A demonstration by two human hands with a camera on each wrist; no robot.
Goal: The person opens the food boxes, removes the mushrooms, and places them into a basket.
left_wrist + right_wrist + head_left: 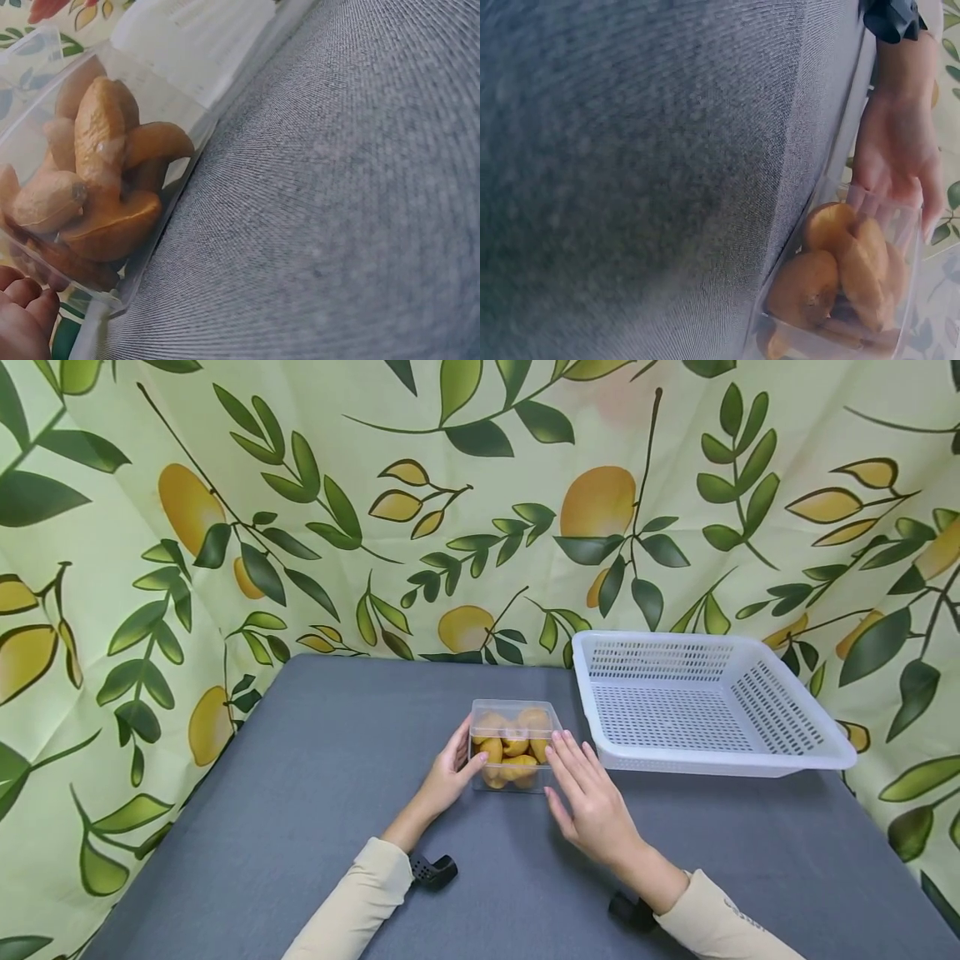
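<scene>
The clear box (pixel 477 717) of fruit (pixel 517 768) stands on the surface (pixel 360 735), left grip (pixel 448 775) clasping its left side, right grip (pixel 588 797) straight-fingered at its right. Likely light, stiff and slick, it should be held low by opposite walls.

Possibly a studio, leafy backdrop (pixel 510 485), table (pixel 247 843)

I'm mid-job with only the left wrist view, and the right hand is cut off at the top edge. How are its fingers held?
Observer: In the head view, the right hand has its fingers straight, beside the right side of the clear box.
Operator: Thanks. And what's the pale thing past the box? I only get part of it.
Observer: A wide white basket with perforated walls, standing to the box's right.
</scene>
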